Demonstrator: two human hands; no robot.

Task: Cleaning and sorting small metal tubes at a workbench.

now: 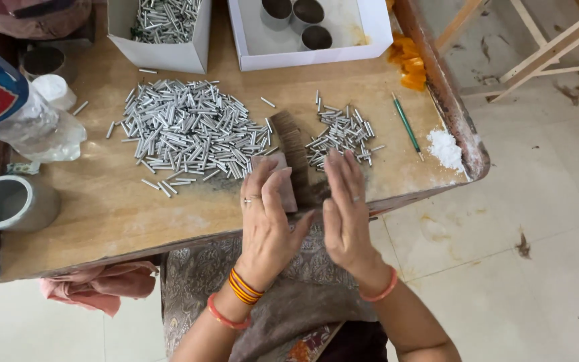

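- Nearest the camera, a small brown block [281, 191] is gripped in the left hand [266, 218] at the table [102, 214] edge.
- Beside it, the right hand [346, 208] is held flat, fingers extended and closed on nothing.
- Just beyond, a dark ribbed board [295, 151] is laid with its long axis running away from the fingers.
- Farther off, a small pile of metal tubes [343, 134] is seen nearer the right hand; the large pile [189, 131] lies left.

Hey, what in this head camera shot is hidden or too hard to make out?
- Head view: the brown block is partly covered by the left hand.
- The bottle is cut off by the left edge.
- The box of metal tubes and the tins are cut off by the top edge.
- What the right hand presses on is hidden.
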